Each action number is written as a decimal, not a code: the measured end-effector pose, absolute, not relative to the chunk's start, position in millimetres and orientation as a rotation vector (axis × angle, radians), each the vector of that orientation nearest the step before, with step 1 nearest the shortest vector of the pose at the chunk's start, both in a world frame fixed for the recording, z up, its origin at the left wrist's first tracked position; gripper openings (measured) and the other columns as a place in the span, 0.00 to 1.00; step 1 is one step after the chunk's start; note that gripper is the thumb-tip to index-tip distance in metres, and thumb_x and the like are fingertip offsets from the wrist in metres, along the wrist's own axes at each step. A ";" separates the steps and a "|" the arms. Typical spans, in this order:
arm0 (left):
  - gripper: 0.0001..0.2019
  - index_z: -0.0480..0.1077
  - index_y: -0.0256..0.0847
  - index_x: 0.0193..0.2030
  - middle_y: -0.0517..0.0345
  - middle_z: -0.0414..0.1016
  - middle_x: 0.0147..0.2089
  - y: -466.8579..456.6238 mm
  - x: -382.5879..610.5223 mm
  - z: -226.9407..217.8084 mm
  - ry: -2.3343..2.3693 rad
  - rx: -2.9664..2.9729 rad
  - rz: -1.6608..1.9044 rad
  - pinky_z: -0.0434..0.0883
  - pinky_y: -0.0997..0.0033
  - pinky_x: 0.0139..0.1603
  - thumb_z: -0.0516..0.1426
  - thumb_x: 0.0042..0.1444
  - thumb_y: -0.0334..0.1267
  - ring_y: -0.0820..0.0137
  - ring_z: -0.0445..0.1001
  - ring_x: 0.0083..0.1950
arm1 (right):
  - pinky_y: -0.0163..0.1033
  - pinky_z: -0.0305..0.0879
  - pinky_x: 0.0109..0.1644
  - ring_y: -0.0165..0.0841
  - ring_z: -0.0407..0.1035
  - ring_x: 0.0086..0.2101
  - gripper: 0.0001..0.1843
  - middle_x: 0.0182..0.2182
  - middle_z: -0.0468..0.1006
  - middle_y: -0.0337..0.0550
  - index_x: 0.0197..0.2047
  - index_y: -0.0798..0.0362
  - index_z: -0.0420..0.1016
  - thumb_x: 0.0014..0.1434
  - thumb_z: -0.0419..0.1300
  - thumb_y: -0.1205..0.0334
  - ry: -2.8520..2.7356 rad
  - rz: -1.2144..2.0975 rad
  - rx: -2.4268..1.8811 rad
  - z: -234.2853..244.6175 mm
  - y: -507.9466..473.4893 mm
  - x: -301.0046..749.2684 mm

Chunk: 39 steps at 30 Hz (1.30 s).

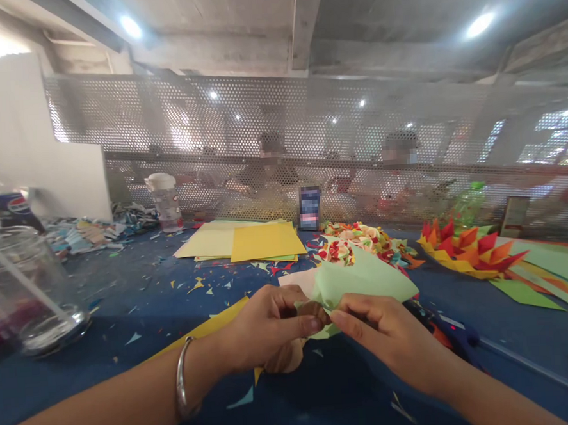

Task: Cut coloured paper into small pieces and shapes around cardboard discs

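Both hands meet over the blue table, low in the middle of the head view. My left hand (pixel 272 325), with a silver bangle at the wrist, is closed on a pale green sheet of paper (pixel 365 275) near its gathered lower corner. My right hand (pixel 380 331) pinches the same sheet just to the right. The paper is curled and bunched between the fingers. A brown rounded piece (pixel 286 358) shows under the left hand; whether it is held, I cannot tell. Behind the hands lies a pale pink sheet (pixel 295 279), partly covered.
Yellow paper sheets (pixel 266 240) lie ahead, with a phone (pixel 310 208) upright behind them. Colourful folded pieces (pixel 337 253) are heaped beyond my hands. A red-orange paper flower (pixel 469 252) and a glue gun (pixel 450 330) are to the right. A glass jar (pixel 42 278) stands left.
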<state>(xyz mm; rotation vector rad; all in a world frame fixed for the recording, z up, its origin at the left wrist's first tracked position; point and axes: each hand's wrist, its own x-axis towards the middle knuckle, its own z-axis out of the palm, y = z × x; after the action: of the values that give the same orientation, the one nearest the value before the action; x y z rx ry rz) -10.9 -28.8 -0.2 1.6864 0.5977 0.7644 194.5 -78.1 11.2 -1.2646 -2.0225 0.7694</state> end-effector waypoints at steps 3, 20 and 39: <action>0.09 0.71 0.36 0.29 0.61 0.65 0.26 -28.8 -12.2 2.5 0.604 1.640 0.731 0.60 0.72 0.30 0.62 0.51 0.41 0.75 0.62 0.27 | 0.34 0.48 0.28 0.28 0.48 0.26 0.23 0.23 0.51 0.32 0.24 0.51 0.54 0.66 0.50 0.47 -2.026 0.768 -1.272 10.7 -77.6 194.2; 0.04 0.77 0.37 0.31 0.59 0.69 0.31 -21.0 -17.1 6.0 0.502 1.704 0.595 0.63 0.71 0.38 0.61 0.51 0.36 0.72 0.66 0.33 | 0.35 0.51 0.29 0.29 0.52 0.26 0.21 0.23 0.56 0.33 0.27 0.52 0.64 0.66 0.50 0.48 -2.075 0.762 -1.267 11.4 -76.6 193.5; 0.12 0.66 0.38 0.25 0.71 0.56 0.17 -31.2 -9.5 1.8 0.634 1.554 0.465 0.52 0.75 0.18 0.63 0.49 0.41 0.80 0.53 0.16 | 0.33 0.51 0.28 0.27 0.52 0.25 0.11 0.23 0.59 0.32 0.32 0.53 0.67 0.61 0.59 0.55 -1.866 0.890 -1.201 3.4 -77.5 182.3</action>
<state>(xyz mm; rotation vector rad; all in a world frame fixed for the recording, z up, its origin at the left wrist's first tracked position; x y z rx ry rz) -9.5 -31.2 1.8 1.5541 0.6339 0.4647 182.3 -77.5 3.4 -1.2007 -1.8665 0.8901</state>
